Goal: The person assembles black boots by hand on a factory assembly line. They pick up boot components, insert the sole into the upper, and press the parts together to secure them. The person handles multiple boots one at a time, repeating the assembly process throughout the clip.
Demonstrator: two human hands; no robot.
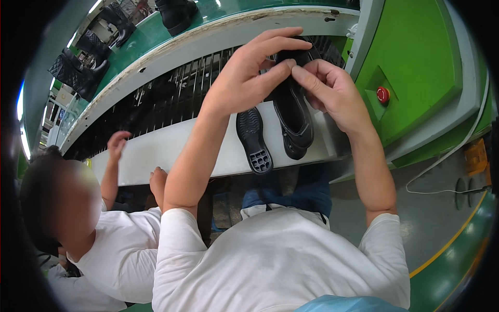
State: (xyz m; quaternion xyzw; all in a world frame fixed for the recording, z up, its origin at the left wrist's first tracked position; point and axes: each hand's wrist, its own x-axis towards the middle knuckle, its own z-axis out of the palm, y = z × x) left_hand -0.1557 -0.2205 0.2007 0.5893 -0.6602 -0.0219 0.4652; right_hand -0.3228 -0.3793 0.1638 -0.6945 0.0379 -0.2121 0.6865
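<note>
A black shoe point(294, 117) stands in front of me, its opening facing up and its near end over the white ledge. Both my hands are at its far part. My left hand point(252, 70) reaches across from the left, long fingers bent over the far end and thumb on the near side. From the right, my right hand point(332, 91) closes thumb and curled fingers at the shoe's side. The two thumb tips almost meet, and the fingers hide what lies between them. Left of the shoe, a loose black sole point(254, 140) lies tread up.
Behind the white ledge point(176, 151) runs a dark roller conveyor point(179, 88). Black boots point(174, 15) stand on the green shelf beyond. To the right is a green machine panel point(416, 62) with a red stop button point(382, 94). A co-worker point(114, 244) sits close on my left.
</note>
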